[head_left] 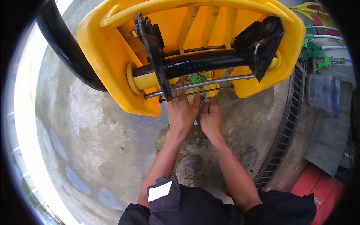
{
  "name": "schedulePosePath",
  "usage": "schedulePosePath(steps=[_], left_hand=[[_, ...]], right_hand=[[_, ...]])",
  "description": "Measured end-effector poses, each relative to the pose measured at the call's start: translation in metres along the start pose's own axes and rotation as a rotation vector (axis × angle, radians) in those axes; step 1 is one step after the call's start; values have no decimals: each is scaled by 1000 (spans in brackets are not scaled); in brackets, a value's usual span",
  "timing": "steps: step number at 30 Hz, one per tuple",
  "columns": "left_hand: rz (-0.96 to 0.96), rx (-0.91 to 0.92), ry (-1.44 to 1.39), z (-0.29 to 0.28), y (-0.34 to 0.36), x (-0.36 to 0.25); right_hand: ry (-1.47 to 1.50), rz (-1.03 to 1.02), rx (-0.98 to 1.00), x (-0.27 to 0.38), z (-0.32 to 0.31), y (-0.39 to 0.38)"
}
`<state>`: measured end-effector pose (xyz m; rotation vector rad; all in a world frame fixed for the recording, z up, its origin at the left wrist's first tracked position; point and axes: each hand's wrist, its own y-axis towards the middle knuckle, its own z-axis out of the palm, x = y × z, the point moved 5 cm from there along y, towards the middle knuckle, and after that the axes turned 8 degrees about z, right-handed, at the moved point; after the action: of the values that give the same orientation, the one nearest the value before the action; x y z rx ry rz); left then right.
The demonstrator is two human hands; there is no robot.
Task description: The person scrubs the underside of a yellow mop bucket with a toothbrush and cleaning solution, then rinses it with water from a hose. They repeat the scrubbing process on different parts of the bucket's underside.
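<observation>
Yellow wringer [221, 28], smudged, with black brackets [275, 39]; right fingers [212, 102] pinch a teal strip [205, 93]; I cannot tell whether left fingers [195, 104] grip

On the stained concrete floor [97, 138] stand two shoes [188, 170], left of a dark slotted grate [284, 138].

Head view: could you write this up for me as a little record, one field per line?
Main thing: yellow plastic housing, with a black bar and a metal rod across it
Left hand: fingers reach past the metal rod, near a small green thing
Right hand: fingertips at a thin teal thing, too small to identify
Underfoot: stained floor, two shoes
Right side: drain grate, blue-grey container
Lower right: red object, partly hidden
</observation>
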<state>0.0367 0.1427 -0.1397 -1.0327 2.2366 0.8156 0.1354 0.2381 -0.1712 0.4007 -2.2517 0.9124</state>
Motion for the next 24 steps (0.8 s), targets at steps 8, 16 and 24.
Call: schedulePosePath(steps=[8, 16, 24], left_hand=[[-85, 25, 23, -2, -11, 6], [-123, 12, 32, -6, -14, 4], [-131, -24, 5, -13, -18, 7]], right_hand=[[103, 18, -7, 1, 4, 12], [111, -70, -83, 4, 11, 11], [6, -50, -76, 9, 6, 7]])
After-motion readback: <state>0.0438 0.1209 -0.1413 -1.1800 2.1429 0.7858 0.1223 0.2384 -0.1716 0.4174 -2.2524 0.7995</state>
